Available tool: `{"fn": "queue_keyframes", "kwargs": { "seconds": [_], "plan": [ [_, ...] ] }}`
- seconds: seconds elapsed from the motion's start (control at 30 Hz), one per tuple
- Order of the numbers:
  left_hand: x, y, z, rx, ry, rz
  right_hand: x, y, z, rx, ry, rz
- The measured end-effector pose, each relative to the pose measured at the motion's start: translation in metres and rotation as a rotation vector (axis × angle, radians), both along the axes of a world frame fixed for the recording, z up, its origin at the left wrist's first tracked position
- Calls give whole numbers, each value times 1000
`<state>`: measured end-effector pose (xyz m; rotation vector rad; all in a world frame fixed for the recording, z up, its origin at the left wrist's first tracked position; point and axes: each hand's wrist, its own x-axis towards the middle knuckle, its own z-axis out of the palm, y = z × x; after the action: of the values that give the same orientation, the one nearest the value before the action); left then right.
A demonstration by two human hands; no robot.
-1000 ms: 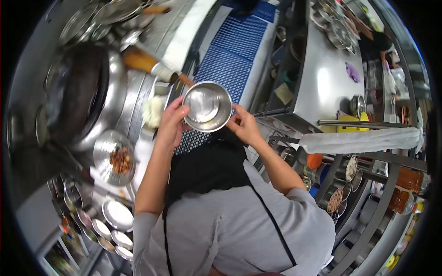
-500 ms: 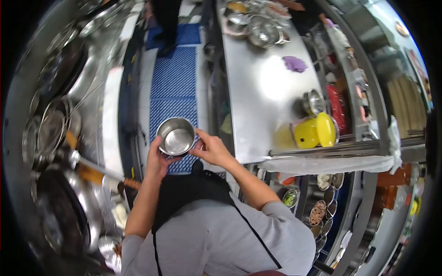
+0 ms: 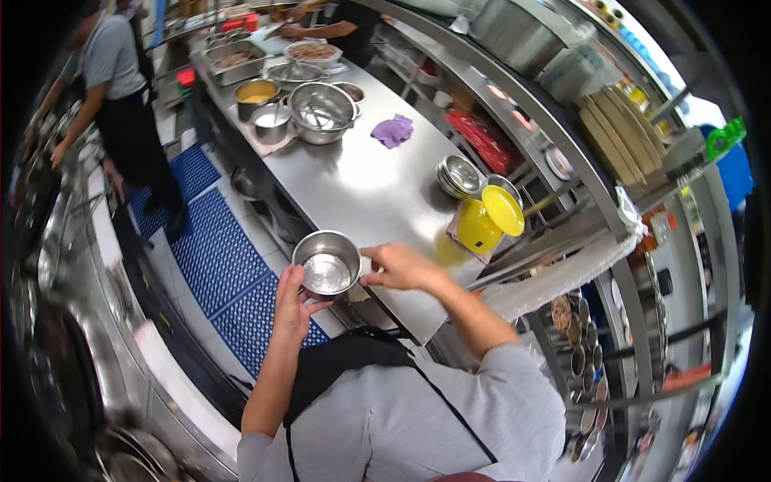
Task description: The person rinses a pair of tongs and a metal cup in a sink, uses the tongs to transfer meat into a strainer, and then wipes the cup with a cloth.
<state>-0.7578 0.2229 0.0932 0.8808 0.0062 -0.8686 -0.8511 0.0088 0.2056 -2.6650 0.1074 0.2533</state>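
Between my two hands is a round steel pot [image 3: 328, 259] with straight sides, held above the floor beside the steel table. Light reflects off its bare inner bottom. My left hand [image 3: 292, 304] supports it from the lower left, thumb up along the side and fingers under the base. At the right side, my right hand [image 3: 395, 266] grips the pot near its rim; whether a handle sits inside those fingers is hidden. A purple cloth [image 3: 392, 131], a yellow container [image 3: 477, 226] with a raised lid and stacked steel bowls [image 3: 459, 176] are on the table.
The steel table [image 3: 365, 217] runs ahead, bearing a colander [image 3: 321, 112] and a pot of yellow liquid [image 3: 256, 94] at its far end. Co-workers stand left [image 3: 120, 88] and beyond the table [image 3: 353, 32]. Blue mats [image 3: 217, 249] cover the floor; a stove line borders the left.
The view has swung right and tilted up, bringing co-workers and the table's far end into sight. Both hands still hold the pot, which is now closer to the table edge.
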Motion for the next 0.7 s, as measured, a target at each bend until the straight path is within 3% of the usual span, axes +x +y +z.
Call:
{"fn": "queue_keyframes", "kwargs": {
  "seconds": [0.2,0.33,0.43,0.57,0.63,0.7],
  "plan": [
    [72,-32,49,-68,-86,-317,33,-3,78,-375,46,-30],
    [100,-57,73,-137,-67,-479,38,-3,127,-460,46,-158],
    [108,-78,91,-116,-124,-530,37,-12,187,-475,-366,-226],
    [103,-99,118,-125,-145,-579,45,-56,279,-779,-993,-422],
    [98,-105,122,-135,-132,-630,52,-88,327,-1015,-1124,-478],
    [91,-111,122,-140,-127,-672,60,-135,367,-1232,-1079,-601]
  ]
}}
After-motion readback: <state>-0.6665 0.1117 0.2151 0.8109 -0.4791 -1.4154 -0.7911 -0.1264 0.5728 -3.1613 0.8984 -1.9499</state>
